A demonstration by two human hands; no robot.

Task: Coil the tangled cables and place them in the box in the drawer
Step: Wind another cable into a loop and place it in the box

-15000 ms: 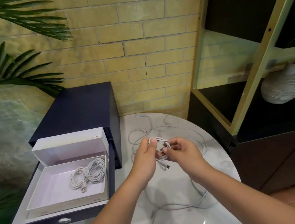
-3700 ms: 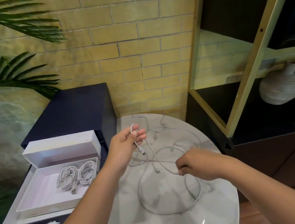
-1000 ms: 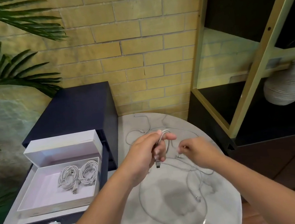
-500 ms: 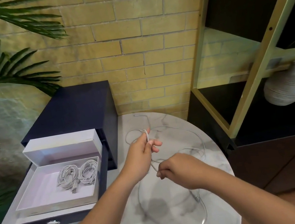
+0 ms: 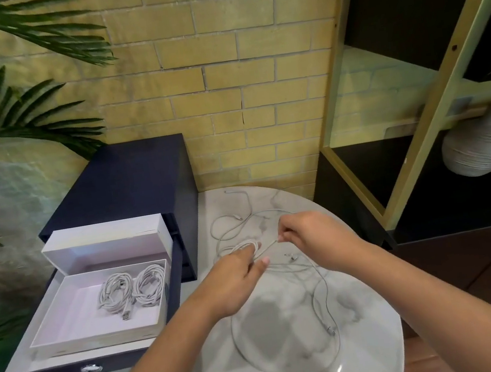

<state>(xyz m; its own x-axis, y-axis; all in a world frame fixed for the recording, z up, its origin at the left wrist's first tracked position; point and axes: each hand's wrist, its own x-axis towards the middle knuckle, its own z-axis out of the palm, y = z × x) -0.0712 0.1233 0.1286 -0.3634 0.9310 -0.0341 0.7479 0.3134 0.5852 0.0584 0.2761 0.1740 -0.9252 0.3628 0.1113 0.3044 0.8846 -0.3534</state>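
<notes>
Two coils (image 5: 132,288) in box (image 5: 101,336) | left hand (image 5: 235,277) grips half-wound coil (image 5: 242,246), right hand (image 5: 311,233) pinches its strand (image 5: 273,243) | loose cables (image 5: 330,329) right of box, uncoiled

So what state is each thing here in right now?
Drawer: pulled open.
Box: lid up, sitting in the drawer.
Two coiled cables: lying in the box.
Loose cables: uncoiled, sprawled on the table.
Left hand: holds a half-coiled cable.
Right hand: pinches the same cable.
</notes>
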